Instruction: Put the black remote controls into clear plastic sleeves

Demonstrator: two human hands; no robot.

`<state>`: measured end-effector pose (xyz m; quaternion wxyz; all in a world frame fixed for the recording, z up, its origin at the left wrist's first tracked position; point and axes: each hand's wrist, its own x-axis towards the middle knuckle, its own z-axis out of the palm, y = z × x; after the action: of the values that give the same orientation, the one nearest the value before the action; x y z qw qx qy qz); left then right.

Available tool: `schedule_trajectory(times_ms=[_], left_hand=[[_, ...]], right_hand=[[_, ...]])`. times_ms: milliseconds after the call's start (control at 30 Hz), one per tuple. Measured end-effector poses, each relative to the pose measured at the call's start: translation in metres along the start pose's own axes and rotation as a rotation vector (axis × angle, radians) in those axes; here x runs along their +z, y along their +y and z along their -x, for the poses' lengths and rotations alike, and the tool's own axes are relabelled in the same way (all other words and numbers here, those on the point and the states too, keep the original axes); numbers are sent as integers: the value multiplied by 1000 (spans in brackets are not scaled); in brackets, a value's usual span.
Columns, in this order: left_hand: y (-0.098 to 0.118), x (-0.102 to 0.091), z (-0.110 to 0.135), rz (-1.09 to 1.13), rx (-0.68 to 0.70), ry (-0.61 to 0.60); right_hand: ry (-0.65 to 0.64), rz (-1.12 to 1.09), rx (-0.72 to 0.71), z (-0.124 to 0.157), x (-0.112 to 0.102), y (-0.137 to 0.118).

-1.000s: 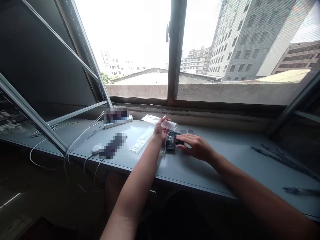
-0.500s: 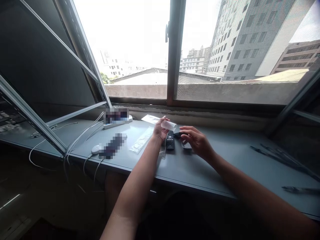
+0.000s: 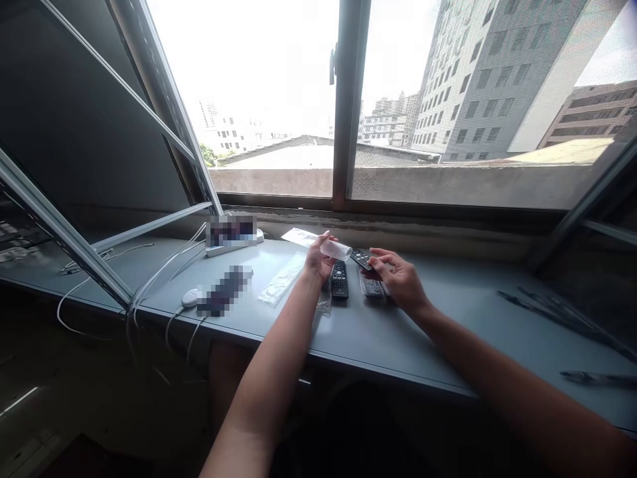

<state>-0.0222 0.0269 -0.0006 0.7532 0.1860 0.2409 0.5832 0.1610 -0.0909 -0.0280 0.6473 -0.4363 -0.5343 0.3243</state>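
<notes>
Daylight is entering through a window (image 3: 259,99) behind the bench (image 3: 478,285). Fingers of the right hand (image 3: 398,275) are gripping a black remote (image 3: 362,259) by its near end, keeping it tilted above the bench. Fingers of the left hand (image 3: 321,260) are holding a plastic sleeve (image 3: 337,250). The remote's far end is pointing at the sleeve's right end; contact is not showing clearly. Matching remote to sleeve is apparently the step being done; the next move is likely calling for a spread mouth and straight aim. Just beside the left hand, a second remote (image 3: 340,281) is lying flat; plastic bags (image 3: 283,279) are lying farther left. Open room is extending rightward; the front edge (image 3: 388,372) is running clear of both remotes.
</notes>
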Motion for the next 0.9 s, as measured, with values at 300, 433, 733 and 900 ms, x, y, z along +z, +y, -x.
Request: schedule_trajectory(times_ms=[300, 433, 733, 900], left_hand=[[1, 0, 0, -9, 15, -5], [0, -1, -1, -4, 5, 0], [0, -4, -3, 50, 7, -8], [0, -5, -4, 39, 8, -19]], right_hand=[[-87, -443, 358, -6, -6, -5], [-236, -526, 509, -1, -6, -13], [-326, -578, 585, 5, -3, -26], [-328, -738, 634, 0, -4, -29]])
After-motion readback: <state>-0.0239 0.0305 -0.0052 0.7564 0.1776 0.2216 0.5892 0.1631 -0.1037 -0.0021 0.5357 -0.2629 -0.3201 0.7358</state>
